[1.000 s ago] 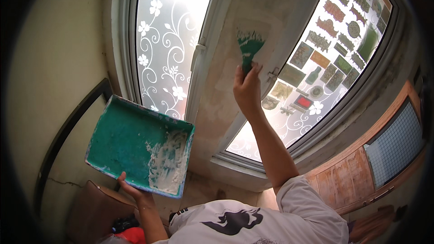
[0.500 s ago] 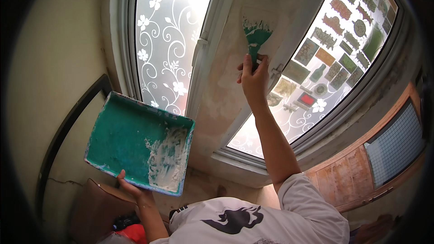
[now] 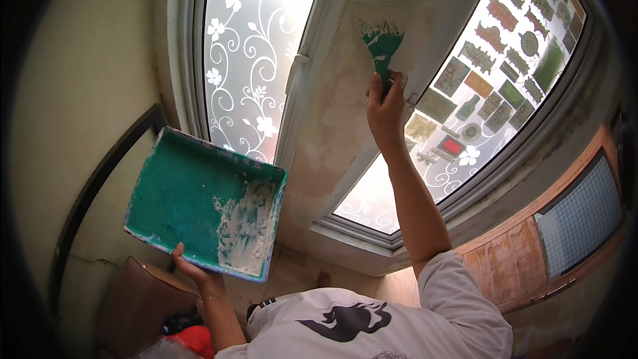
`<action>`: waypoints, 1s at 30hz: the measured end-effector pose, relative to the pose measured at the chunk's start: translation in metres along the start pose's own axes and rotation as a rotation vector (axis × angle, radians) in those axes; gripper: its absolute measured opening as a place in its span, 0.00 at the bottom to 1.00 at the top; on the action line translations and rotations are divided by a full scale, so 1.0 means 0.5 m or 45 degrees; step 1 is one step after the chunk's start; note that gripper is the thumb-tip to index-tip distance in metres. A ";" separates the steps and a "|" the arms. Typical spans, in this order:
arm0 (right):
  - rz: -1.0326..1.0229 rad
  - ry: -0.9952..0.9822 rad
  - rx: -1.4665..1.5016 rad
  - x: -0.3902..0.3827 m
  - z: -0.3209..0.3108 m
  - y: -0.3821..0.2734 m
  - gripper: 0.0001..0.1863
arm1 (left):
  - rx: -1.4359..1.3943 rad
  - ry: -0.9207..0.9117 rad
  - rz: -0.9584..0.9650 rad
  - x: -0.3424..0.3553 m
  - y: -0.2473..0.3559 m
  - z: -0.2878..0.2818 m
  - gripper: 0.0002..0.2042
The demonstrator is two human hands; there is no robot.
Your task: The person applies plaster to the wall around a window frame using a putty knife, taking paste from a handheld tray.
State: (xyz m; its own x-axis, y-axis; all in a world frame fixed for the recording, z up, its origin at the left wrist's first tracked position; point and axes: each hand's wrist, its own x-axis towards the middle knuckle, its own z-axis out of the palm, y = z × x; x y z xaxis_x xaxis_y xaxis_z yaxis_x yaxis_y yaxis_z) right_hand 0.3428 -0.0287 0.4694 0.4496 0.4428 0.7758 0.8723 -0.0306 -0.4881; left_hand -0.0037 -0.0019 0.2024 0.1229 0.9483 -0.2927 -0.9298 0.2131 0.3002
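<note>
My left hand (image 3: 189,267) grips the near edge of a green rectangular tray (image 3: 176,186), thumb over the rim and the other fingers hidden beneath. Whitish paste (image 3: 247,226) is smeared over the tray's right side. With my right arm raised, my right hand (image 3: 387,103) is closed round the handle of a green putty knife (image 3: 383,45). Paste clings to the knife's wide blade edge, which lies at the patchy wall strip (image 3: 319,126) between two windows. Whether the whole edge touches the wall I cannot tell.
A frosted window (image 3: 249,60) with white floral patterns is at left, its handle (image 3: 299,60) beside the wall strip. Stickers cover the right window (image 3: 498,73). A dark frame (image 3: 100,179) leans at the left wall. A wooden door with a mesh panel (image 3: 578,206) is at right.
My right hand has shifted slightly right and down along the wall with the putty knife. The tray stays nearly in place in my left hand.
</note>
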 end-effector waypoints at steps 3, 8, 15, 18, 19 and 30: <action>0.030 -0.068 -0.071 -0.083 0.013 0.034 0.16 | -0.006 -0.005 0.037 -0.004 0.004 0.004 0.34; -0.068 -0.088 -0.096 -0.147 0.009 0.081 0.17 | -0.032 -0.012 0.023 0.004 -0.001 -0.027 0.33; 0.016 -0.222 -0.293 -0.130 0.012 0.101 0.17 | -0.023 0.050 0.130 0.021 -0.010 -0.037 0.32; 0.091 -0.282 -0.189 -0.210 -0.003 0.115 0.17 | -0.030 0.057 0.235 0.027 -0.006 -0.045 0.32; 0.112 -0.320 -0.169 -0.224 -0.008 0.108 0.18 | -0.049 0.036 0.220 0.027 0.000 -0.038 0.32; 0.031 -1.507 -0.127 -0.280 -0.011 -0.079 0.12 | 0.057 0.040 0.317 0.022 -0.013 -0.054 0.30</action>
State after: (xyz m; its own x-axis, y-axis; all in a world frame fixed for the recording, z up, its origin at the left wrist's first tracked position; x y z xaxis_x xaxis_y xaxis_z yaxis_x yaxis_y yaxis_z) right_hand 0.2467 -0.0944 0.3822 0.0545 0.9923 -0.1108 0.9006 -0.0968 -0.4237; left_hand -0.0057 0.0007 0.1727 -0.1192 0.9653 -0.2325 -0.9137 -0.0150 0.4061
